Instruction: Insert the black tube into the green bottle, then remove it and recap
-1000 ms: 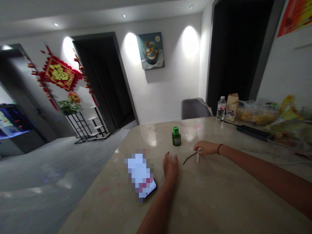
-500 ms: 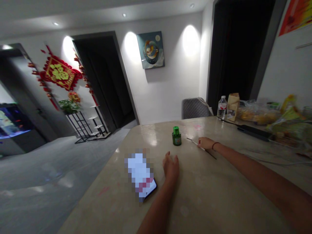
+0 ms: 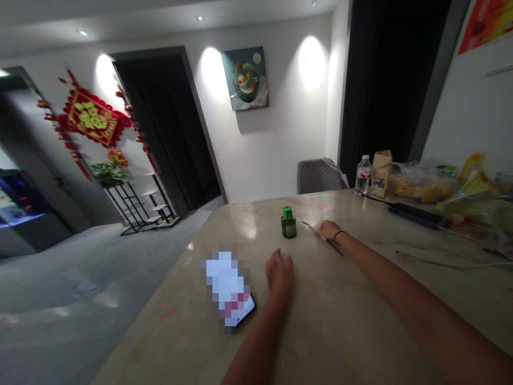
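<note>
My right hand (image 3: 329, 230) is closed at the fingertips on a thin stick (image 3: 335, 248), dark at both ends and pale along the middle. The stick slants low over the table or on it; which of these I cannot tell. Just left of it stands a small green glass bottle (image 3: 288, 226) with a bright green cap, upright and untouched. My left hand (image 3: 279, 271) rests on the table in front of the bottle, fingers loosely curled and apart, holding nothing. A phone (image 3: 243, 315) with a lit, blurred-out screen lies left of that hand.
At the table's (image 3: 320, 331) back right stand a water bottle (image 3: 363, 175) and a paper bag (image 3: 381, 174). Plastic bags of food (image 3: 425, 187), a black power strip (image 3: 417, 215) and a white cable (image 3: 441, 263) lie along the right side. A grey chair (image 3: 318, 177) stands behind.
My right hand has shifted a little left, towards the green bottle, carrying the stick with it. My left hand stays in place. The view has turned slightly.
</note>
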`<act>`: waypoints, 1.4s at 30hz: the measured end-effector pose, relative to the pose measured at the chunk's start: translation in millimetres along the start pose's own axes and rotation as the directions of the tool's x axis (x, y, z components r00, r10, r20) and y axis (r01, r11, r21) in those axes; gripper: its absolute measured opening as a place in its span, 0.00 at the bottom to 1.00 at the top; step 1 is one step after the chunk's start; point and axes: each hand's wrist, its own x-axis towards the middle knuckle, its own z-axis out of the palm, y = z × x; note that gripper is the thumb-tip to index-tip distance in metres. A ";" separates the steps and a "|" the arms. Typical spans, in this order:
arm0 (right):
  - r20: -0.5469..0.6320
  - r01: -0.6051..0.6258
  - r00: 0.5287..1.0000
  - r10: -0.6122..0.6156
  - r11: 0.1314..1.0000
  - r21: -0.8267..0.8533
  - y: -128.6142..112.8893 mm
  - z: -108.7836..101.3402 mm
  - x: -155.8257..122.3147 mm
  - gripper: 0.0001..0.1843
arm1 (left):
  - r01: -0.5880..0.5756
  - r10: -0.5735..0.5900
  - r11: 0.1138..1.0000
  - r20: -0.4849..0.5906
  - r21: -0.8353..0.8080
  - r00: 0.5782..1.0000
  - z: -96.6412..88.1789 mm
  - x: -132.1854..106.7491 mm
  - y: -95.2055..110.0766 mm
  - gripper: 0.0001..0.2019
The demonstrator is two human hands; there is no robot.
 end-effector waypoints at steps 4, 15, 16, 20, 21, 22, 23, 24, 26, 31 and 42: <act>-0.102 0.025 0.995 -0.013 0.993 0.117 5.6 3.1 -14.7 0.17 | -0.106 0.103 0.991 0.046 0.081 0.994 -2.2 -1.0 1.8 0.15; -0.160 0.169 0.979 -0.124 0.935 0.312 21.2 5.9 -59.5 0.07 | -0.125 0.115 0.980 0.075 0.154 0.991 -4.7 -0.5 2.2 0.08; -0.150 0.185 0.978 -0.144 0.932 0.312 21.5 6.1 -63.5 0.06 | -0.148 0.134 0.976 0.095 0.160 0.986 -5.4 -1.6 2.6 0.08; -0.129 0.238 0.969 -0.211 0.936 0.259 21.7 5.9 -76.8 0.05 | -0.189 0.161 0.966 0.166 0.175 0.973 -7.8 -5.7 5.2 0.08; -0.127 0.250 0.966 -0.224 0.935 0.252 21.9 5.4 -78.7 0.06 | -0.189 0.159 0.966 0.171 0.177 0.972 -8.3 -6.2 5.9 0.08; -0.123 0.261 0.964 -0.237 0.932 0.253 22.4 4.8 -79.9 0.07 | -0.189 0.158 0.965 0.176 0.179 0.972 -8.7 -6.5 6.5 0.08; -0.118 0.269 0.962 -0.246 0.928 0.257 23.2 4.2 -80.4 0.08 | -0.187 0.154 0.966 0.181 0.181 0.971 -9.0 -6.6 7.0 0.08; -0.112 0.271 0.962 -0.250 0.926 0.264 24.4 3.4 -80.3 0.08 | -0.182 0.149 0.966 0.185 0.182 0.971 -9.2 -6.6 7.2 0.08; -0.104 0.279 0.960 -0.260 0.920 0.277 27.2 2.1 -79.0 0.10 | -0.173 0.140 0.968 0.185 0.181 0.973 -9.0 -6.4 7.3 0.08; -0.145 0.323 0.945 -0.294 0.908 0.265 29.6 -2.1 -79.0 0.13 | -0.161 0.139 0.974 0.142 0.159 0.980 -7.2 -4.9 6.5 0.08; -0.379 0.507 0.760 -0.528 0.847 -0.161 -2.1 -18.7 -114.4 0.13 | -0.296 0.217 0.840 0.218 0.454 0.951 -29.1 2.3 10.3 0.11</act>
